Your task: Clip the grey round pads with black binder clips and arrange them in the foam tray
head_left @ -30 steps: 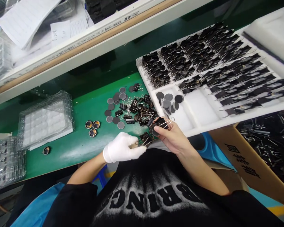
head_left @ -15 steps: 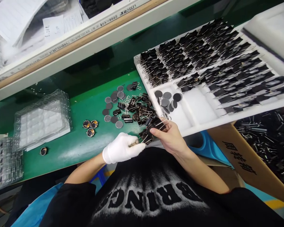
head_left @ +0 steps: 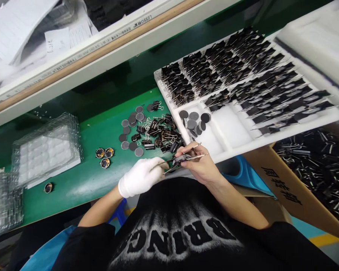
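My left hand (head_left: 142, 176), in a white glove, is closed on the long wire handles of a black binder clip (head_left: 178, 159). My bare right hand (head_left: 202, 165) is closed at the other end of the same cluster, where more wire handles stick out between its fingers. More than one clip seems to be in that cluster; what they clamp is mostly hidden by the fingers. Just beyond my hands lies a heap of black binder clips (head_left: 161, 131) on the green table (head_left: 98, 128). Flat grey round discs (head_left: 138, 151) are scattered to its left.
A white foam tray (head_left: 231, 128) at the right bears rows of clips (head_left: 223, 64) and loose discs (head_left: 192, 124). Clear plastic trays (head_left: 46, 148) stand left, near several watch-like round pieces (head_left: 105, 163). A cardboard box (head_left: 288, 180) of clips is at lower right; a shelf edge (head_left: 101, 49) crosses above.
My hands have turned the clip cluster, so it now shows more edge-on. My right fingers have shifted from lying across it to pinching its end. The view has moved slightly.
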A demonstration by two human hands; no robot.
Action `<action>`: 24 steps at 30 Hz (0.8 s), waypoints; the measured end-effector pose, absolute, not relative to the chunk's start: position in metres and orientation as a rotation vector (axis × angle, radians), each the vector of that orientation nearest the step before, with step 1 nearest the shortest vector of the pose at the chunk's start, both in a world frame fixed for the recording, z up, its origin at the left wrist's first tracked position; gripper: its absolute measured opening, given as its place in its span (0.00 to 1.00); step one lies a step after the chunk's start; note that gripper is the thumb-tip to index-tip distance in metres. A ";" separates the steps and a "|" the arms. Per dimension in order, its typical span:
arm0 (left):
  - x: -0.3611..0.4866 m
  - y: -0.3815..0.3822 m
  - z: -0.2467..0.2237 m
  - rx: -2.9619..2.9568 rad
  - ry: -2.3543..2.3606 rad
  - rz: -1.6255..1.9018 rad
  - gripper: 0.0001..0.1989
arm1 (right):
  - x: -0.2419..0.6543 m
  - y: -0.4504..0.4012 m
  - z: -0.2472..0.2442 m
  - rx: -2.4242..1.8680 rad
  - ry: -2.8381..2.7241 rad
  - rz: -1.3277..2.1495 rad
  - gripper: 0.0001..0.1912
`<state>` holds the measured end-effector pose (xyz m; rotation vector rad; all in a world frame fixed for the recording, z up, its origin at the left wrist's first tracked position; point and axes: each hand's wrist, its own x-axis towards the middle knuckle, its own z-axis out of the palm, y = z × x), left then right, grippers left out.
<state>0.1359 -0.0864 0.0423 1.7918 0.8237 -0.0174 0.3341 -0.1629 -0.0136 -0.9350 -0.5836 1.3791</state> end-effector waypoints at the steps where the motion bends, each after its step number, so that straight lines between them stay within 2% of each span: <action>1: 0.139 -0.086 0.043 1.587 0.811 -0.057 0.33 | 0.339 -0.162 -0.014 -0.878 -0.694 1.343 0.17; 3: 0.147 -0.085 0.042 1.295 0.794 -0.130 0.38 | 0.351 -0.161 -0.014 -0.786 -0.942 1.263 0.13; 5: 0.154 -0.084 0.040 1.262 0.808 -0.114 0.35 | 0.365 -0.162 -0.011 -0.802 -1.127 1.189 0.13; 6: 0.157 -0.083 0.039 1.310 0.825 -0.067 0.31 | 0.371 -0.163 -0.009 -0.841 -1.167 1.169 0.19; 9: 0.164 -0.080 0.039 1.487 0.929 0.123 0.22 | 0.388 -0.172 -0.004 -0.912 -1.115 1.268 0.47; 10: 0.167 -0.078 0.040 1.551 0.972 0.162 0.20 | 0.391 -0.175 -0.004 -0.916 -1.069 1.324 0.50; 11: 0.169 -0.076 0.042 1.626 1.004 0.178 0.19 | 0.393 -0.178 -0.004 -0.935 -1.021 1.357 0.47; 14: 0.181 -0.070 0.047 1.907 0.962 0.110 0.16 | 0.397 -0.183 -0.004 -1.110 -0.931 1.311 0.26; 16: 0.190 -0.064 0.052 2.093 0.837 0.036 0.15 | 0.402 -0.183 -0.002 -1.214 -0.962 1.241 0.20; 20: 0.205 -0.051 0.065 2.258 0.626 0.023 0.17 | 0.418 -0.178 0.007 -1.237 -1.100 1.140 0.17; 24: 0.219 -0.042 0.074 2.353 0.607 -0.007 0.17 | 0.438 -0.173 0.013 -1.202 -1.165 1.131 0.19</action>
